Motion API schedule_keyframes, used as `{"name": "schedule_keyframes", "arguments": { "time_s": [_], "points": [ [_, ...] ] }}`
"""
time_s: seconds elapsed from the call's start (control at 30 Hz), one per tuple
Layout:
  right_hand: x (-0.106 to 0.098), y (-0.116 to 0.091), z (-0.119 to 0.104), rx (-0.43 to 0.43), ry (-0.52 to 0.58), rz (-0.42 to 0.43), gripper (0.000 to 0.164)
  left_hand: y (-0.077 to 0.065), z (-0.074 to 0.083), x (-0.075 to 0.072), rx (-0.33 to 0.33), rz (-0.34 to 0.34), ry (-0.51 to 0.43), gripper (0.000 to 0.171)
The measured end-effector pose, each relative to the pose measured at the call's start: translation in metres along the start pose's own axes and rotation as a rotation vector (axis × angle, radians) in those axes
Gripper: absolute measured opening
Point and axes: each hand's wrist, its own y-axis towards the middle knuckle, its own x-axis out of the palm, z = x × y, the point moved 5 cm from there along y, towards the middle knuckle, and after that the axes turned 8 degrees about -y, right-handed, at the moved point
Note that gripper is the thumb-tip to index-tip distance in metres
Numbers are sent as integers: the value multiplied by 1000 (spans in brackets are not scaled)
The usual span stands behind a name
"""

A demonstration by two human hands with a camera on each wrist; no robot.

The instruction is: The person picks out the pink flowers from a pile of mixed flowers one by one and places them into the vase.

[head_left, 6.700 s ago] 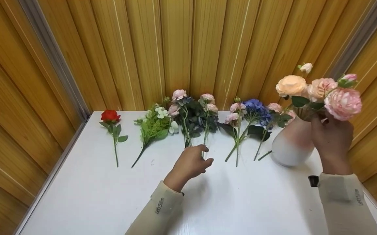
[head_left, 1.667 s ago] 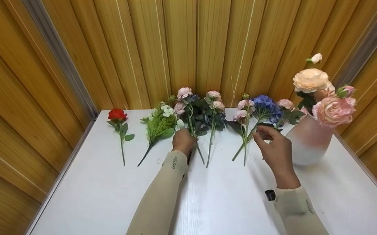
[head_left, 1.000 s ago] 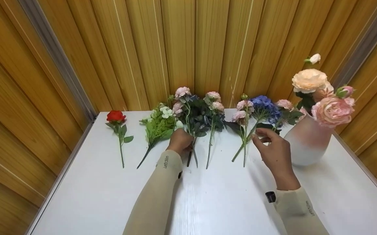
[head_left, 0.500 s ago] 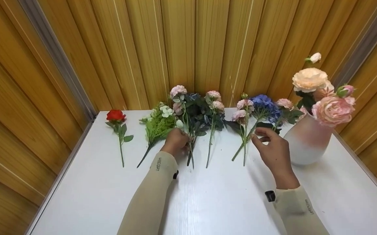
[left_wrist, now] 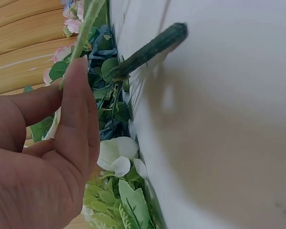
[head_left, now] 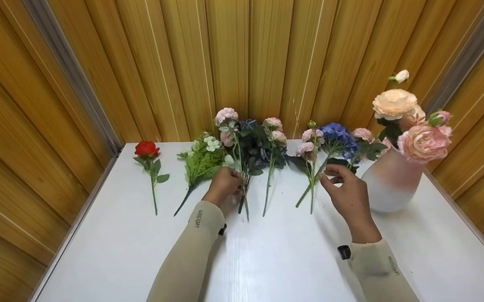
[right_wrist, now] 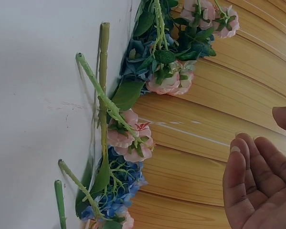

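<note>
Head: left hand (head_left: pixel 225 183) is pinching a pink-flowered sprig (head_left: pixel 226 116) by its stem (head_left: pixel 247 212), beside a leafy spray (head_left: pixel 200 166); right hand (head_left: pixel 348 197) is hovering between crossed stems (head_left: pixel 311 184) and vase (head_left: pixel 394 180). Left wrist: thick dark stem (left_wrist: pixel 152 50) is jutting near the grip. Right wrist: thumb is standing apart from loosely curved fingers (right_wrist: pixel 237 183).

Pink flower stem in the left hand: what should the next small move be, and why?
Probably lift the pink flower stem a little, clear of the dark-leaved bunch: the left hand pinches it, and in the head view it overlaps that bunch's foliage. The right hand holds nothing, so it seems free to help.
</note>
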Motion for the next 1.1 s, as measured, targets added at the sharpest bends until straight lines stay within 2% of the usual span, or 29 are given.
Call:
{"name": "schedule_keyframes", "arguments": {
  "time_s": [0.2,0.43,0.7,1.1],
  "points": [
    [2,1,1,10,2,-6,47,-7,1,2,4,0,-38,15],
    [4,0,-1,14,14,-20,46,-13,3,6,20,-14,-94,19],
    [2,-2,-1,16,19,-33,48,-26,9,10,75,-57,-140,15],
    [0,-4,-14,-17,8,-21,50,-43,21,22,101,-76,-133,10]
  ]
}}
